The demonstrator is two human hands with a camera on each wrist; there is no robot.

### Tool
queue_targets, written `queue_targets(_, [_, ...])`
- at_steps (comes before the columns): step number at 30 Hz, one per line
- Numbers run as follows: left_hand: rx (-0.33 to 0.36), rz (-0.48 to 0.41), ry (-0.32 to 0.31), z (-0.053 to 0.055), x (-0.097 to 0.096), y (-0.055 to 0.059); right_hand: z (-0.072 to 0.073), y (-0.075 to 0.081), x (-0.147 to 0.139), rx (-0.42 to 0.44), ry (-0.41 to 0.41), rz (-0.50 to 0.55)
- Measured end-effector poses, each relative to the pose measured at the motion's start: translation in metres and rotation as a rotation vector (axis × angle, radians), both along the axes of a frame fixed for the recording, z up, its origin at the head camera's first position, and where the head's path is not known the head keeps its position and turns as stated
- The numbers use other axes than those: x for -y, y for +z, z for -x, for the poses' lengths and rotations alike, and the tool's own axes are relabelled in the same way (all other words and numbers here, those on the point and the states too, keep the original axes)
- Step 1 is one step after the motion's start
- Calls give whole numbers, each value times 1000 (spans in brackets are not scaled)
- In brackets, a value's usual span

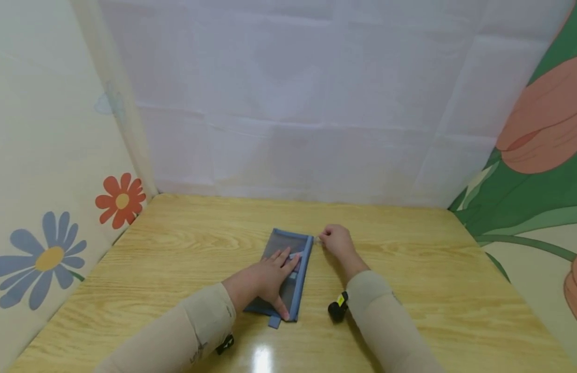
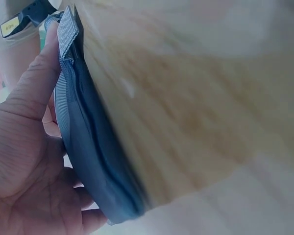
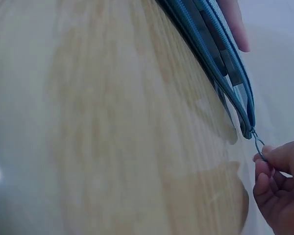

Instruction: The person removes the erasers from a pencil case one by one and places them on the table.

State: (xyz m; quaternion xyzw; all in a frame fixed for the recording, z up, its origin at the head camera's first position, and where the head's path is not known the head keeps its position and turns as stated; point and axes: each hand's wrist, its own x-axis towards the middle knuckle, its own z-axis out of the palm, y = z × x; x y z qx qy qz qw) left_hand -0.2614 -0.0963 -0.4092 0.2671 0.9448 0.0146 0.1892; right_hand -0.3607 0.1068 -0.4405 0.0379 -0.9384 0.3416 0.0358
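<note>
A blue zip pouch (image 1: 278, 243) with a see-through mesh side lies on the table, its zip edge along the right. Spread flat over it, my left hand (image 1: 270, 277) presses the pouch down, thumb near the close end of the zip. Past the far right corner, my right hand (image 1: 337, 241) pinches a thin zip-pull loop (image 3: 259, 144) between thumb and forefinger. The zip (image 3: 220, 29) gapes in the right wrist view, and dark items show inside the pouch. A small fabric tab (image 2: 68, 34) sticks out from the close end. My left palm hides part of the mesh.
The wood-grain table (image 1: 409, 248) reaches back to a white cloth backdrop (image 1: 293, 103). Flower-printed panels stand at left and right. Black wrist devices (image 1: 337, 307) are strapped at both sleeves.
</note>
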Motion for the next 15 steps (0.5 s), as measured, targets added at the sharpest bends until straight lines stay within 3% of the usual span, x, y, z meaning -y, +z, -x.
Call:
queue_targets(8, [-5, 8, -15, 0, 3, 0, -2, -2, -3, 34, -14, 25])
queue_targets(15, [-2, 9, -38, 2, 4, -1, -5, -4, -6, 15, -8, 26])
